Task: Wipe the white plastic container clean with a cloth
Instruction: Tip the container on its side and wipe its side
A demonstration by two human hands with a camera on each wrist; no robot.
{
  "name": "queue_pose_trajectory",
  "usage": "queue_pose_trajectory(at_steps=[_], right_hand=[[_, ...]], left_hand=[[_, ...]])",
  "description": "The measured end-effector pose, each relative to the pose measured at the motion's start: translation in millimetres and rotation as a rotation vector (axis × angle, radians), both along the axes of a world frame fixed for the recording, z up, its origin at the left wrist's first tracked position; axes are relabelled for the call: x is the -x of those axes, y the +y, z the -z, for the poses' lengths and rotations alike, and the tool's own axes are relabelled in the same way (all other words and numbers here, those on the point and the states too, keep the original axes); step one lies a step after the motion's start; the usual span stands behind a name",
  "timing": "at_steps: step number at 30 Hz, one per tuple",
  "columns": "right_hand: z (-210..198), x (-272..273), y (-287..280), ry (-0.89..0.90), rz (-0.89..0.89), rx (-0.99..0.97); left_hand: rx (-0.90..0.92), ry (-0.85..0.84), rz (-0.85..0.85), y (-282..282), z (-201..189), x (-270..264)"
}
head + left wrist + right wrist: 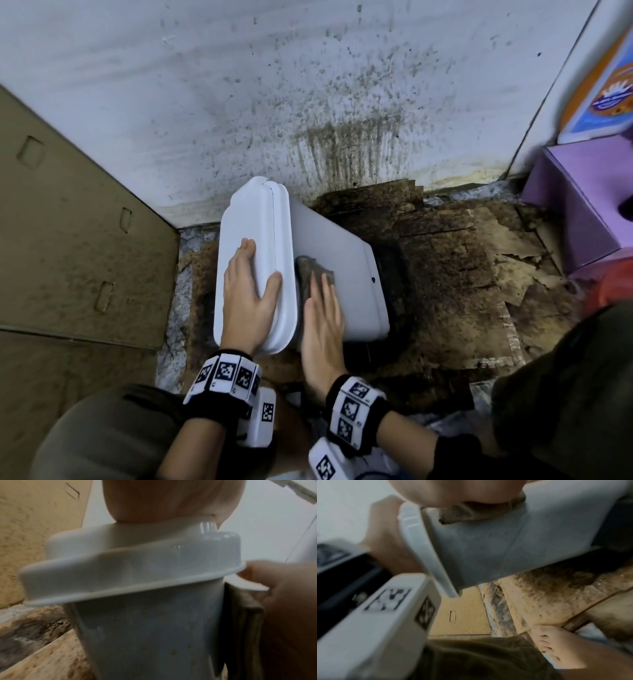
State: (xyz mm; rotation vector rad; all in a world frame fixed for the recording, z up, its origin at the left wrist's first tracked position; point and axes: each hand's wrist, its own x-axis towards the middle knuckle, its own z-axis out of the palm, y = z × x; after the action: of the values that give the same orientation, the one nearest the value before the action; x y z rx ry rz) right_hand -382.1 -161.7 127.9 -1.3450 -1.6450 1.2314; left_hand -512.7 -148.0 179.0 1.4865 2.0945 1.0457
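Note:
The white plastic container point(342, 270) lies tilted on its side over the dirty floor, its lid point(250, 212) to the left. My left hand point(253, 287) rests flat on the lid, thumb lying along the lid's rim. My right hand point(323, 318) presses a brown-grey cloth point(310, 269) flat against the container's upper side, just right of the lid. In the left wrist view the container point(145, 635) shows small brown specks, and the cloth point(243, 615) hangs along its right side. The right wrist view, though blurred, shows the cloth point(458, 515) under my palm on the container point(488, 547).
A brown cardboard box point(68, 222) stands at the left. The white wall point(308, 102) behind is spattered with dark stains. Torn, soiled cardboard point(462, 274) covers the floor. A purple box point(575, 205) sits at the right. My bare foot point(556, 649) is close below.

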Motion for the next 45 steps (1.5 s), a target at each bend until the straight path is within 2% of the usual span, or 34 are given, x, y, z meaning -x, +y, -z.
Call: queue_pose_trajectory(at_steps=[3,7,12,14,18,21,27,32,35,40,45], right_hand=[[1.9,-8.0,-7.3,-0.022,-0.095,-0.111],[42.0,-46.0,3.0,-0.189,-0.244,-0.238],[120.4,-80.3,9.5,-0.299,-0.138,-0.005],[134.6,-81.8,16.3,-0.324,-0.09,0.075],[88.6,-74.6,35.6,-0.185,0.008,0.345],[70.0,-62.8,41.6,-0.048,0.172,0.515],[25.9,-21.7,28.7,0.016,0.244,0.478],[-20.8,7.5,12.3,0.082,0.072,0.256],[-29.4,12.7,25.6,0.088,0.014,0.257],[-33.3,20.7,102.2,0.2,-0.097,0.335],[-30.0,19.9,171.6,0.111,-0.232,0.332]], left_hand=[[0.01,-0.004,-0.014,-2.3,-0.5,2.4],[0.026,-0.01,-0.017,-5.4,-1.2,2.9],[0.022,-0.027,-0.012,-3.8,-1.4,2.7],[0.012,-0.029,-0.003,-2.9,-1.2,0.1],[0.005,-0.018,0.007,-1.3,-1.7,-3.7],[0.009,0.018,0.025,-1.0,-2.7,-5.6],[0.006,0.029,0.025,0.2,-2.1,-6.6],[0.017,0.032,0.029,0.4,0.0,-6.5],[0.039,0.031,0.019,-0.2,0.4,-4.3],[0.051,0.04,0.02,1.3,-2.1,-4.5],[0.044,0.058,0.019,2.5,-0.5,-3.5]])
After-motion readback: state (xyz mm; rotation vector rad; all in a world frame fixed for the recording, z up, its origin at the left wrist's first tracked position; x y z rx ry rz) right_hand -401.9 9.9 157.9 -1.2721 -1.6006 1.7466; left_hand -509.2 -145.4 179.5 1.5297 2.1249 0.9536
